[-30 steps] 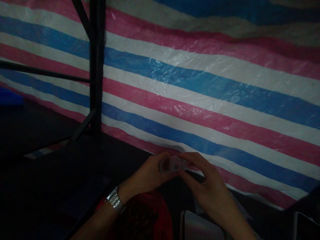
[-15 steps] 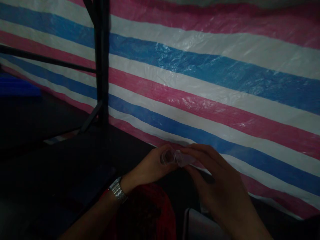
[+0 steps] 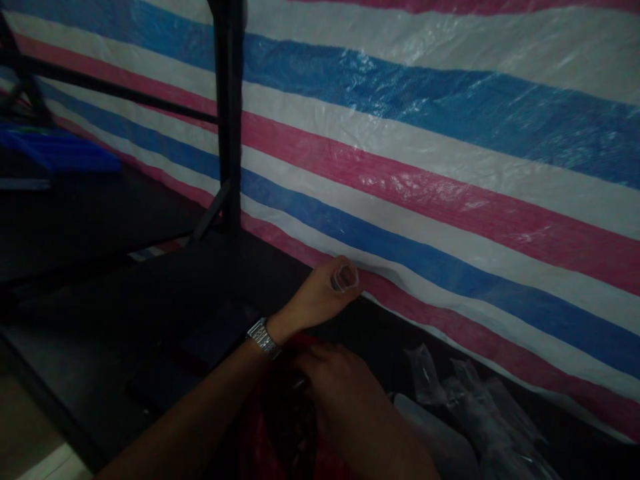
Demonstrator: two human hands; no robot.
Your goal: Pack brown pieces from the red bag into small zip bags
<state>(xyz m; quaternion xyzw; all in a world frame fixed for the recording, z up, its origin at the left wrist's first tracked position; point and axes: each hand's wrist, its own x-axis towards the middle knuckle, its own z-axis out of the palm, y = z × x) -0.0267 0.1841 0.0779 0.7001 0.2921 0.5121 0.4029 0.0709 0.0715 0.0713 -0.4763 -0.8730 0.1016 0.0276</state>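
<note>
My left hand (image 3: 325,293), with a silver watch (image 3: 263,339) on its wrist, is closed around a small clear plastic sleeve (image 3: 345,277). The sleeve's open end faces up out of the fist. Below it, my right hand (image 3: 340,380) reaches over the mouth of a red bag or container (image 3: 250,427). Small dark pieces (image 3: 297,427) lie inside, too dim to name. The right fingertips are lost in shadow there, so any grip is hidden. To the right of that hand lie several clear plastic sleeves (image 3: 475,400) in a loose pile.
A pale, rounded-corner object (image 3: 435,433) lies beside the sleeves on the black surface (image 3: 270,267). Striped plastic sheeting (image 3: 425,160) hangs behind. At left stand a dark metal frame post (image 3: 230,133) and a blue tray (image 3: 75,150).
My right hand has left the left hand and moved down and left to the red container. The clear piece at its fingers is no longer seen there. The view has shifted, revealing the sleeve pile.
</note>
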